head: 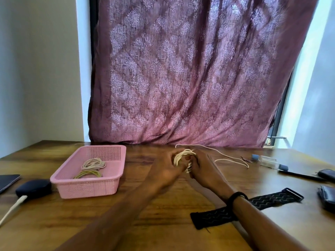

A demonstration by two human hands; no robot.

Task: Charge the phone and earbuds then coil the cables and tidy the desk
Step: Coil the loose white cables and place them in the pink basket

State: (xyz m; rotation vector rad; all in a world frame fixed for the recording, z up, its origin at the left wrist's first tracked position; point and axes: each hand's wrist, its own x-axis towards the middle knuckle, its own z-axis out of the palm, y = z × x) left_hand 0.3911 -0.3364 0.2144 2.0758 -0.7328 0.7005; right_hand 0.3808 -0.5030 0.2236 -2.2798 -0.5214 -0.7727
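Both hands meet over the middle of the wooden desk (163, 223). My left hand (166, 171) grips a bundle of white cable (182, 155) wound into loops. My right hand (203, 169) pinches the same cable beside it, and the loose tail (230, 159) trails off to the right across the desk. A pink basket (87, 185) on the left holds a coiled white cable (93, 163) and a coiled yellow-green cable (88, 174). At the far left lie a phone (8, 181) and a dark earbuds case (33, 187) with a white charging cable (12, 207) plugged into it.
A black patterned strap (262, 201) lies under my right forearm. At the right edge sit a clear tube with blue caps (268, 162), a dark pen (302, 175) and dark cases (328, 196). A pink patterned curtain (190, 78) hangs behind the desk.
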